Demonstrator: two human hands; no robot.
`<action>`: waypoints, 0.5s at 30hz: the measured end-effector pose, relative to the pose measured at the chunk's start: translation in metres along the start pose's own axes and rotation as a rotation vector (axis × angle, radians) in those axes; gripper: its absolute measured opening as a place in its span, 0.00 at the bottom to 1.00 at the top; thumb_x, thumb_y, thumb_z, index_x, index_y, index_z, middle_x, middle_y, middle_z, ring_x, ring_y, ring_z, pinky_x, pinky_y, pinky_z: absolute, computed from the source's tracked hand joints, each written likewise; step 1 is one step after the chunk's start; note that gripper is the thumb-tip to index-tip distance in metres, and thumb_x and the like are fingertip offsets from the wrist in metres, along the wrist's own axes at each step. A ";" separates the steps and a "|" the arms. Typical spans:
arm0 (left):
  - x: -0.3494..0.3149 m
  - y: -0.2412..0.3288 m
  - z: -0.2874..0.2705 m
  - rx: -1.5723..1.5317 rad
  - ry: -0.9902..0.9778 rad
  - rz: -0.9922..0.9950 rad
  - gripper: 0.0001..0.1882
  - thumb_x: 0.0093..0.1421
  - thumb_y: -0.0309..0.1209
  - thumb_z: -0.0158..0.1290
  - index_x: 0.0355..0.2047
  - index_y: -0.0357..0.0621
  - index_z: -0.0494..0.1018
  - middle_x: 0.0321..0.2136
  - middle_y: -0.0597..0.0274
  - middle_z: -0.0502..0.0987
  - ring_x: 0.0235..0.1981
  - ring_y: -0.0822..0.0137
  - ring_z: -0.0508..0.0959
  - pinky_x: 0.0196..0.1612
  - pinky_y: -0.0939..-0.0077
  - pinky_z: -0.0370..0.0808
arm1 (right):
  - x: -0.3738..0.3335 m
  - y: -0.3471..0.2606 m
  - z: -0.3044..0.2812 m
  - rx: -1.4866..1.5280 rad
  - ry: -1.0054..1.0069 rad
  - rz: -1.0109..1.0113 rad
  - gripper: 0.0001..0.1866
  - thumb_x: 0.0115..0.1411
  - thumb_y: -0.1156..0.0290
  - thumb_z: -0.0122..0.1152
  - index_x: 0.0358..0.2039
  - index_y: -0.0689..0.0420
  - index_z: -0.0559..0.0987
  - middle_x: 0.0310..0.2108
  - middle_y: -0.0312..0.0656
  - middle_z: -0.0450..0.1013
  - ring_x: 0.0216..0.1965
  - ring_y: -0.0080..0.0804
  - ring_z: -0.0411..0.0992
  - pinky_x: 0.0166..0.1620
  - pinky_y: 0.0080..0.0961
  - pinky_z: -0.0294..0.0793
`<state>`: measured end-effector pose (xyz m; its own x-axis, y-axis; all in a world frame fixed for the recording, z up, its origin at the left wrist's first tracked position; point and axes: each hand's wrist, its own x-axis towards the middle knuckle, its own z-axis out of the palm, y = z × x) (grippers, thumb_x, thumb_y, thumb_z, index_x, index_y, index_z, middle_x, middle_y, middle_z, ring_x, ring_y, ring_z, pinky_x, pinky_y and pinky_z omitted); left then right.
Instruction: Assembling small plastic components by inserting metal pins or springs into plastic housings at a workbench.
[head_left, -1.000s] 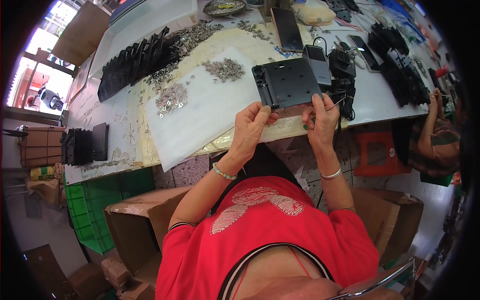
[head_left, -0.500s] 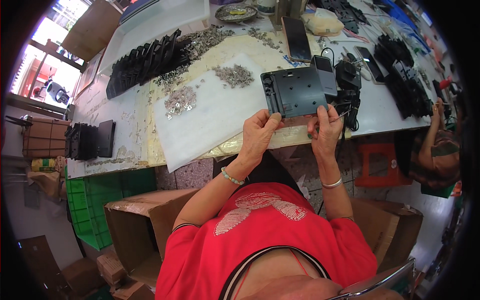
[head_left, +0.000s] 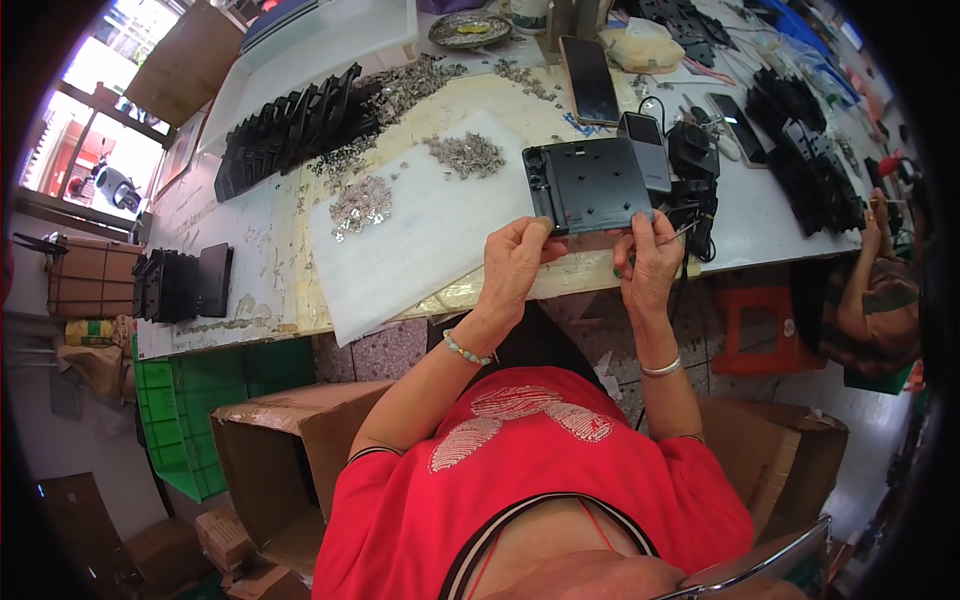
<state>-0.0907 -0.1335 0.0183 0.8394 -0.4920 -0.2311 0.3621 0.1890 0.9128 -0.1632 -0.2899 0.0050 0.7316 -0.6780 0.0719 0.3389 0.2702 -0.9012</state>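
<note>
While arms (head_left: 425, 393) extend forward, hands (head_left: 513, 262) (head_left: 655, 265) pinch a black panel (head_left: 600, 185) by its near edge.

A red short-sleeved shirt (head_left: 560, 450) fills the bottom centre of the frame, with a pale patterned print (head_left: 515, 402) and black-and-white striped collar (head_left: 548, 497). A beaded bracelet (head_left: 465, 352) circles the left wrist (head_left: 492, 318), a silver bangle (head_left: 660, 370) the right wrist (head_left: 652, 325).

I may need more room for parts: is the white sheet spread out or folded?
Spread out. The white sheet lies broad and flat on the table, two heaps of small shiny pieces on it.
</note>
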 end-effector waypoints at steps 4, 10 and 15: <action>0.000 -0.001 -0.002 -0.020 -0.007 -0.012 0.12 0.62 0.32 0.52 0.34 0.31 0.75 0.28 0.58 0.78 0.35 0.70 0.79 0.42 0.79 0.76 | 0.001 -0.001 0.002 -0.008 -0.001 0.014 0.07 0.66 0.70 0.52 0.35 0.62 0.73 0.23 0.44 0.77 0.12 0.17 0.66 0.13 0.12 0.55; -0.001 -0.005 -0.006 0.058 -0.061 0.005 0.12 0.63 0.33 0.53 0.37 0.34 0.75 0.31 0.60 0.79 0.35 0.73 0.78 0.43 0.79 0.75 | -0.001 0.003 -0.002 0.028 -0.030 -0.009 0.07 0.67 0.70 0.52 0.32 0.59 0.72 0.20 0.39 0.74 0.12 0.17 0.66 0.13 0.11 0.54; -0.004 -0.002 -0.006 0.102 -0.107 0.056 0.13 0.64 0.35 0.53 0.40 0.34 0.75 0.31 0.62 0.79 0.34 0.74 0.77 0.43 0.79 0.74 | -0.006 -0.001 -0.002 0.049 -0.066 -0.062 0.08 0.67 0.69 0.53 0.30 0.56 0.71 0.17 0.34 0.70 0.12 0.16 0.66 0.13 0.11 0.54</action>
<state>-0.0921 -0.1271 0.0157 0.8073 -0.5716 -0.1469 0.2683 0.1338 0.9540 -0.1691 -0.2877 0.0051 0.7451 -0.6484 0.1565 0.4124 0.2633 -0.8721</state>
